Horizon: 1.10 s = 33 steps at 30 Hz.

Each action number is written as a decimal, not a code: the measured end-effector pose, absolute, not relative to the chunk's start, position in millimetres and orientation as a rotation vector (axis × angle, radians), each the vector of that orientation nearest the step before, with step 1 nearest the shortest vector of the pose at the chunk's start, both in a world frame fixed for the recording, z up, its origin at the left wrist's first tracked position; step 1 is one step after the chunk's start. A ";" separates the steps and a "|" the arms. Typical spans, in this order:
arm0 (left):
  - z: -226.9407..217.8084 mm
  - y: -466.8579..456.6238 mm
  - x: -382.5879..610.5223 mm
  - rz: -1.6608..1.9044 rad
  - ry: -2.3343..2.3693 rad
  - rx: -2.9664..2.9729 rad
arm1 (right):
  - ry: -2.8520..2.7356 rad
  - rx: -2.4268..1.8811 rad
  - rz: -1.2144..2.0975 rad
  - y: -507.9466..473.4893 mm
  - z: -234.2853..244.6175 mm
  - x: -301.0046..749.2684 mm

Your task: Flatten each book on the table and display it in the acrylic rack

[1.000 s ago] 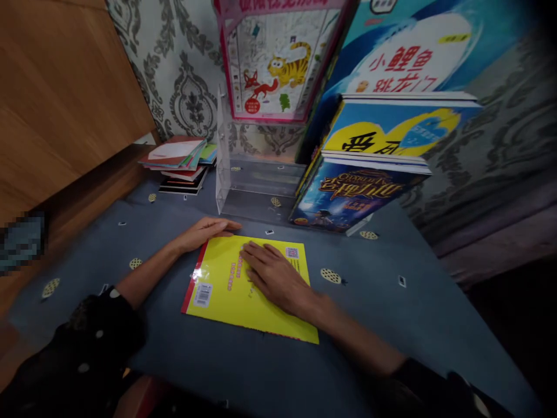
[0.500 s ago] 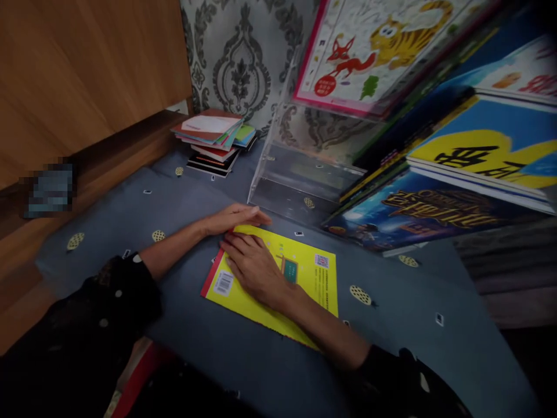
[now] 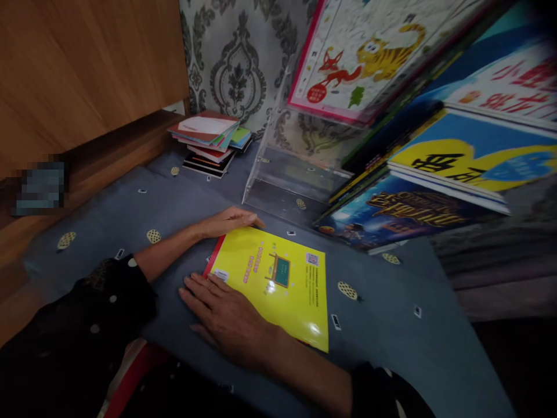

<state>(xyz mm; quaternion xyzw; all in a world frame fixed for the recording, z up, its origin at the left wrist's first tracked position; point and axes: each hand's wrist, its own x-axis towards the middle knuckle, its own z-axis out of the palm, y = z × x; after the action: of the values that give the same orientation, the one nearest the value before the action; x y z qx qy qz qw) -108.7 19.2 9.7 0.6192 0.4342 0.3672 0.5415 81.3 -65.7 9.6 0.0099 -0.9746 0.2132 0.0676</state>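
Observation:
A thin yellow book (image 3: 278, 278) with a red spine lies flat on the blue-grey cloth (image 3: 391, 325), its back cover up. My left hand (image 3: 228, 220) lies flat at the book's far left corner, fingers stretched out and touching its top edge. My right hand (image 3: 221, 313) rests palm down over the book's near left corner, fingers spread and reaching past the spine onto the cloth. Neither hand grips anything.
A clear acrylic stand (image 3: 289, 186) sits beyond the book. Large picture books (image 3: 435, 191) lean stacked at the right. A small pile of thin books (image 3: 211, 139) lies at the back left by a wooden panel (image 3: 87, 87). Patterned wallpaper is behind.
My right hand has slid from the middle of the yellow cover toward me and left, to the book's near left corner. The left hand has stayed at the top edge.

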 end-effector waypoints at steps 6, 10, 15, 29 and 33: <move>5.7 17.1 -106.0 0.844 1.152 1.615 | -2.918 -0.192 0.636 -48.8 7.4 93.8; 4.7 15.9 -104.2 0.871 1.148 1.641 | -2.880 -0.459 0.599 -18.1 0.0 119.7; 5.2 13.5 -101.4 0.864 1.193 1.727 | -2.758 -0.819 0.457 22.5 -8.1 165.1; 0.3 -6.1 -78.9 0.319 1.489 2.482 | -2.631 -1.034 0.255 27.4 -14.4 189.2; -2.1 -20.7 -70.8 0.273 1.572 2.535 | -2.627 -1.047 0.202 23.9 -15.0 190.1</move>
<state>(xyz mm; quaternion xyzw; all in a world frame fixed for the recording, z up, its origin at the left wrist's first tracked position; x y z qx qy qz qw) -70.8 -20.7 -2.1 0.8441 0.5234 0.0908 0.0734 190.1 23.9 -15.0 -0.3651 -0.9157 0.0704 0.1524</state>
